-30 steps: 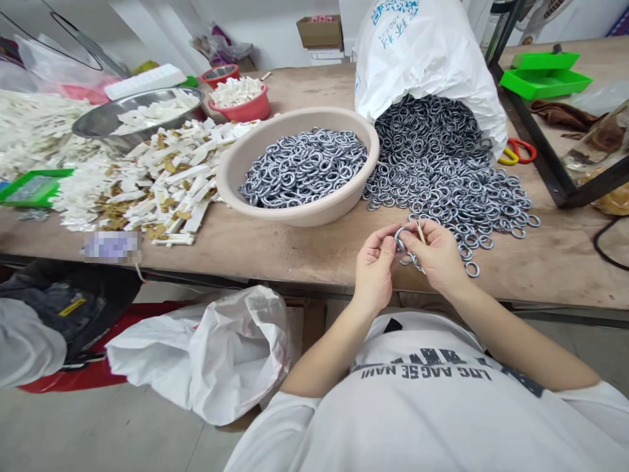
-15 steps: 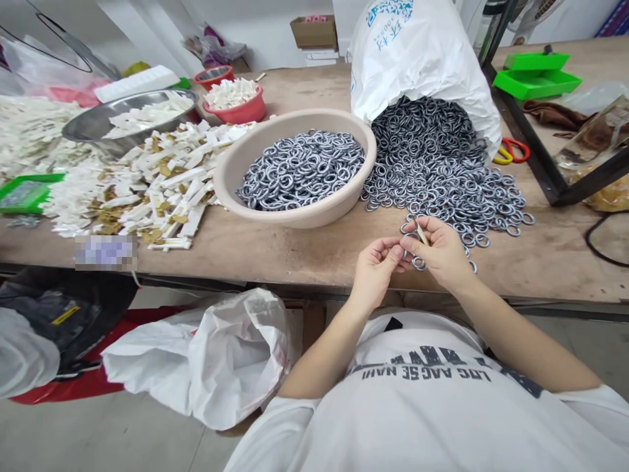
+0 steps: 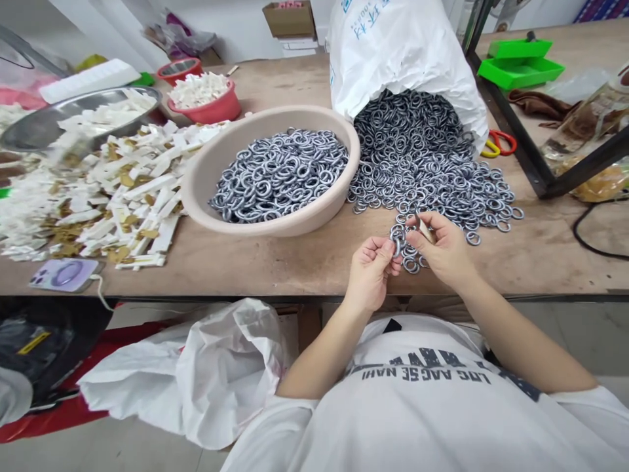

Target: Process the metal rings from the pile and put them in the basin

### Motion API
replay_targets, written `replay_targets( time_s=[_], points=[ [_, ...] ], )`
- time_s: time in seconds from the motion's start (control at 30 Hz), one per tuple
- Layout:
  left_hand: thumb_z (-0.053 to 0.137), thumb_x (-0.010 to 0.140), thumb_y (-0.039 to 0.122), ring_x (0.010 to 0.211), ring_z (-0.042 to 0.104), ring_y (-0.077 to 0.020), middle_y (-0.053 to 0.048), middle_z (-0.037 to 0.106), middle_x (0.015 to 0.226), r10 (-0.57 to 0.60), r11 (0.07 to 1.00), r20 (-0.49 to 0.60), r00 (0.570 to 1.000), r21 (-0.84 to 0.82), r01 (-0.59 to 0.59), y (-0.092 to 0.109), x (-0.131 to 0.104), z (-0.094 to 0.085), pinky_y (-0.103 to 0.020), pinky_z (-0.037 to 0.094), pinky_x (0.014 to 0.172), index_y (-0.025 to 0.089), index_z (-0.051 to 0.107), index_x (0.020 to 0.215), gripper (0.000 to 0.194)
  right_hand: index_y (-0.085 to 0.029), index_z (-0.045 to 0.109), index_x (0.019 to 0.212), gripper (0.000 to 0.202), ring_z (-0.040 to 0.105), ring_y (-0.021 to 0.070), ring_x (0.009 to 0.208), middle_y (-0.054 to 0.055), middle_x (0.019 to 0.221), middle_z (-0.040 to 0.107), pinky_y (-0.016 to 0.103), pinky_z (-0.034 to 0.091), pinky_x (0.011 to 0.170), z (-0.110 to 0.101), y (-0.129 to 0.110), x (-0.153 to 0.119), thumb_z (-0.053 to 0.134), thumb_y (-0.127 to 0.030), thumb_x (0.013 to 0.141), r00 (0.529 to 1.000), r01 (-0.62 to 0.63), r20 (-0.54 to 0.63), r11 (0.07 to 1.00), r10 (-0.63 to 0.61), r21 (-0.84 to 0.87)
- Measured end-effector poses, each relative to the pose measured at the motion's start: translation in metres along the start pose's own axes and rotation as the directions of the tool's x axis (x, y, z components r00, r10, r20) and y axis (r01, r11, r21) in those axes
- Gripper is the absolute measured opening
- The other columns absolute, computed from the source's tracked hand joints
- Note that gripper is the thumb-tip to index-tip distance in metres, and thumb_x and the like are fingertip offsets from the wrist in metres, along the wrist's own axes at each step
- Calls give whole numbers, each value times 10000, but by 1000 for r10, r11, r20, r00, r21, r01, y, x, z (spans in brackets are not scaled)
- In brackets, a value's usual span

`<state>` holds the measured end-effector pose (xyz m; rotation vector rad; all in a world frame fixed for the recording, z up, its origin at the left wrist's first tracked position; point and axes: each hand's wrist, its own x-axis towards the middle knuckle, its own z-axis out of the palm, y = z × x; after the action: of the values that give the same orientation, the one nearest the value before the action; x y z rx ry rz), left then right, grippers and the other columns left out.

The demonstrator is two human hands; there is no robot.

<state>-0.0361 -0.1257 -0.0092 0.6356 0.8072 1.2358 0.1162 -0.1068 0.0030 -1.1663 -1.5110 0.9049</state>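
My left hand pinches a grey ring between thumb and fingertips. Close on its right, my right hand is closed around a small tool with a pale handle and a dark, thin tip, which looks like a small knife. A narrow gap separates the two hands. Beneath and behind them, loose grey rings spread over the wooden table from the mouth of a white sack. To the left stands a beige basin heaped with similar rings.
White and gold plastic pieces lie piled at left, near a metal bowl, a red bowl and a phone. Scissors, a black metal frame and green trays are at right. An open white bag sits below the table edge.
My hands have parted slightly, and the ring in the left fingers now shows more clearly. The camera has turned a little, so most of the table's contents appear farther left.
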Motion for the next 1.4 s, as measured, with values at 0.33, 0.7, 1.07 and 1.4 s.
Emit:
replay_targets(
  time_s=[0.33, 0.7, 1.07, 1.4],
  points=[
    [855, 688, 399, 456, 503, -27, 53, 595, 611, 16, 999, -4, 1000, -34, -16, 1, 3, 10, -138, 423, 462, 157, 577, 803, 385, -202, 547, 703, 397, 480, 137, 660, 10, 688, 538, 284, 307, 617, -13, -15, -16, 512, -484, 979, 942, 303, 282, 830, -184, -469],
    [862, 678, 380, 462, 499, -24, 48, 607, 643, 18, 1000, -14, 1000, -16, -18, 4, -7, 9, -140, 419, 459, 156, 580, 789, 377, -202, 460, 645, 430, 446, 126, 630, -1, 662, 512, 290, 281, 609, -11, -21, -22, 528, -472, 972, 925, 336, 323, 824, -198, -457],
    [784, 780, 267, 617, 610, -54, 14, 664, 752, 147, 989, -69, 987, -16, -149, 20, -17, -42, -138, 503, 578, 205, 641, 1113, 367, -212, 636, 768, 399, 505, 156, 632, 5, 673, 577, 292, 315, 599, -21, 1, -1, 524, -549, 951, 989, 133, 129, 834, -75, -536],
    [632, 830, 431, 712, 670, -105, -18, 688, 815, 35, 978, -169, 985, -195, -69, 40, -19, -64, -214, 555, 655, 205, 574, 930, 254, -224, 743, 998, 259, 637, 230, 840, 79, 973, 710, 314, 376, 659, 31, 15, 29, 729, -421, 830, 947, 236, 320, 613, 29, -754]
  ],
)
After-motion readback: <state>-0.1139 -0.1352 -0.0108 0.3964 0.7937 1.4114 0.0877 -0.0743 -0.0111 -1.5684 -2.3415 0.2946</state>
